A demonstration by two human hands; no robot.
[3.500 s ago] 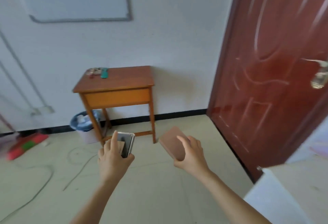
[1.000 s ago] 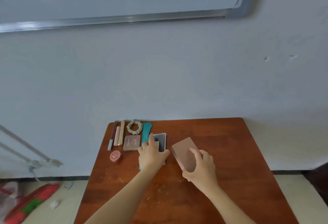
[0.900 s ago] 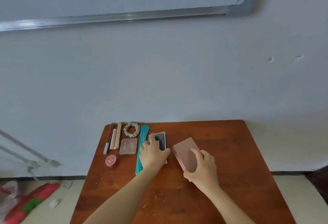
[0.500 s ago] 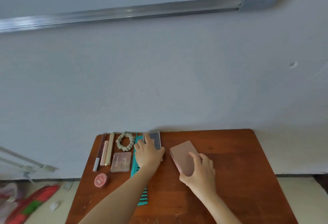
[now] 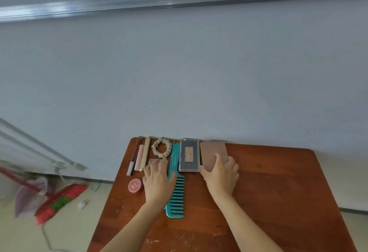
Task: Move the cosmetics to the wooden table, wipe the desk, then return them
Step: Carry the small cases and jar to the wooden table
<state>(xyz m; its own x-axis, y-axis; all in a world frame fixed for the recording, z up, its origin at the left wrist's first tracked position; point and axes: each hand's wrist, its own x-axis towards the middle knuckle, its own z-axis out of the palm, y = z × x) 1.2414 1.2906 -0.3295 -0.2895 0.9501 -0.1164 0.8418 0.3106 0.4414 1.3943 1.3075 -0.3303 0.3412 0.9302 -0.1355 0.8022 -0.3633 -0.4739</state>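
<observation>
The wooden worktop (image 5: 268, 192) stood against the wall. The cosmetics lay in a tidy row at its far left, probably parked together so the desk could be wiped. The teal comb (image 5: 176, 188) lay lengthwise, teeth nearest. The grey palette (image 5: 189, 156) sat just beside it, touching the pink case (image 5: 211, 152). The right hand (image 5: 221, 174) had its grip clamped on that case, thumb at the near corner, seemingly to square it against the row. The left hand (image 5: 158, 180) lay slack, straight fingers resting on a small compact (image 5: 153, 161). A scrunchie (image 5: 161, 148), slim sticks (image 5: 139, 156) and a red tin (image 5: 135, 185) lay leftmost.
</observation>
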